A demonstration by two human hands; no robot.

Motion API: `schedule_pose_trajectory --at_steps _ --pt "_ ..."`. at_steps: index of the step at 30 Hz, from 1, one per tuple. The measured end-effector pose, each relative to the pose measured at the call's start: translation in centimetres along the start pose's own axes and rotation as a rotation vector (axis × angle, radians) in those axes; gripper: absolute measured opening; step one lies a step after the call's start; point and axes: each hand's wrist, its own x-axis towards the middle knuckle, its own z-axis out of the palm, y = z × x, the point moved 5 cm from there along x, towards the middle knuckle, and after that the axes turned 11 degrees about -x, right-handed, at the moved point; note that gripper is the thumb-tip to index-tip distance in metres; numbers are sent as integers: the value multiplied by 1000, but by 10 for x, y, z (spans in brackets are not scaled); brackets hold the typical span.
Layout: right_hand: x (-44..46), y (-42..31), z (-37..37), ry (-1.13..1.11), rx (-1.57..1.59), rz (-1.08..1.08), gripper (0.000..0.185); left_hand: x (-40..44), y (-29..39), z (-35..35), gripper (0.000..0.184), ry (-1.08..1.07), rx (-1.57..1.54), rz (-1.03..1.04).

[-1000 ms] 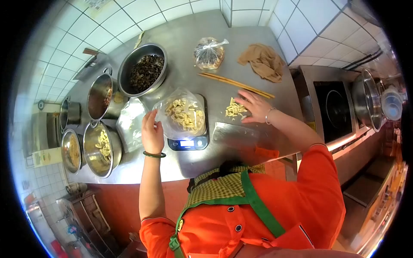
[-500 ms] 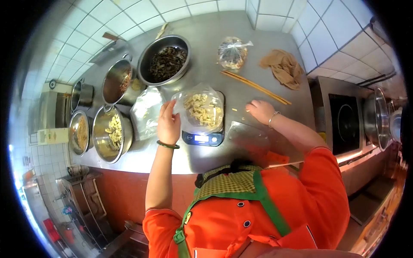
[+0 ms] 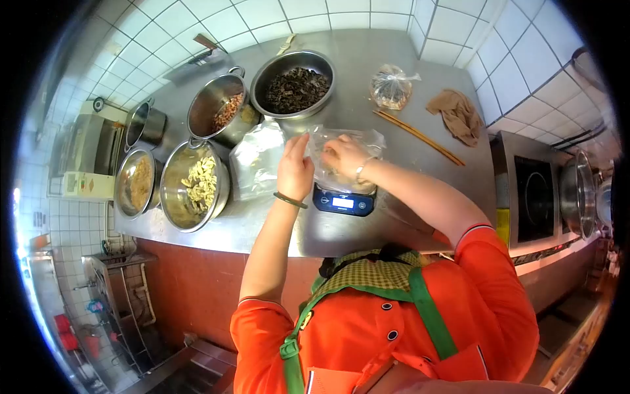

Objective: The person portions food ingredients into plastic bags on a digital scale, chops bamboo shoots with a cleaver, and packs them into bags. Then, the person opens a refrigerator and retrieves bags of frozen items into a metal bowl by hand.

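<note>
At the left edge of a clear plastic bag (image 3: 367, 141), my left hand (image 3: 296, 172) has its fingers together and grips the bag's rim. My right hand (image 3: 345, 157) is over the bag's opening with its fingers curled down. What those fingers hold is hidden, and the hand covers most of the bag's contents. Under the bag is a digital scale (image 3: 342, 202) with a lit display.
Left of the bag are a flat plastic bag (image 3: 257, 161), a bowl of pale strips (image 3: 220, 187) and other steel pots. A bowl of dark pieces (image 3: 258, 82) stands behind. At the right lie a tied bag (image 3: 392, 88), chopsticks (image 3: 420, 136) and a brown cloth (image 3: 457, 117).
My right hand has moved left from the table to the bag on the scale. The pale strips that lay on the table no longer show there. My left hand stays by the bag's rim.
</note>
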Motion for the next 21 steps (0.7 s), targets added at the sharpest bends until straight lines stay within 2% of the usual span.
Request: schedule_pose_trajectory --at_steps 4,6,9,10,12,13,15,16,19,21 --pt "4 29 -15 -113 -181 -136 33 -7 0 -6 47 -12 3 -12" --pt "-6 20 -41 -183 -502 -171 39 -10 10 -10 47 41 10 48" --pt "-14 10 -53 -252 -536 -256 48 -10 16 -18 48 25 46 39" --pt "-16 8 -59 -253 -536 -253 48 -11 15 -17 49 8 50 38" --pt "-22 5 -61 -381 -447 -202 59 -12 13 -15 50 1 31 25" --pt "-28 6 -58 -380 -446 -201 59 -12 15 -14 50 -5 12 11" --pt "-41 12 -61 -204 -450 -179 67 -9 28 -13 50 31 44 79" --pt "-44 9 -65 -205 -452 -177 67 -8 38 -15 51 70 74 142" --pt "-48 4 -70 -174 -414 -178 71 1 45 -18 49 -6 91 94" --pt "-48 14 -50 -173 -366 -155 52 -3 37 -11 47 -37 142 118"
